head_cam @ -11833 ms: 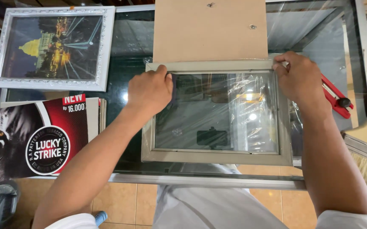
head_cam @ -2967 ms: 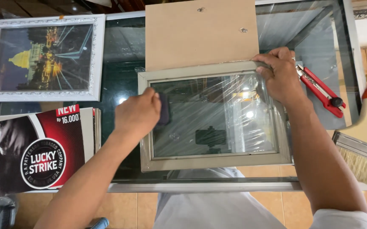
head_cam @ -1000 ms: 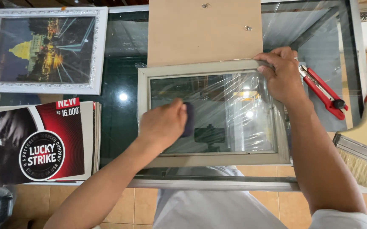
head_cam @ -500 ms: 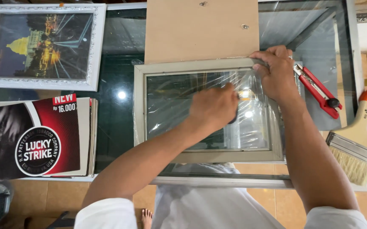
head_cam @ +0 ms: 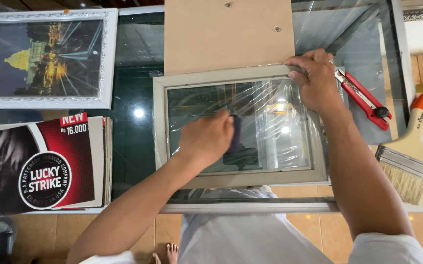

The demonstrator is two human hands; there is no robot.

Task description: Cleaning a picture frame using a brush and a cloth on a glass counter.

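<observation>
Fingers [head_cam: 221, 128] of left hand [head_cam: 206, 139] curled over a small dark pad [head_cam: 234, 137], pressed on film-covered grey picture frame [head_cam: 158, 127] at counter [head_cam: 133, 142] centre. Right hand [head_cam: 316, 80] pinching frame's one o'clock corner. Red utility knife [head_cam: 363, 99] at three o'clock, paintbrush [head_cam: 409, 156] beyond.

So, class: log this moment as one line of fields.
left hand: presses dark pad on film-covered glass | right hand: steadies grey rectangular picture frame corner | nearby: red utility knife
</observation>
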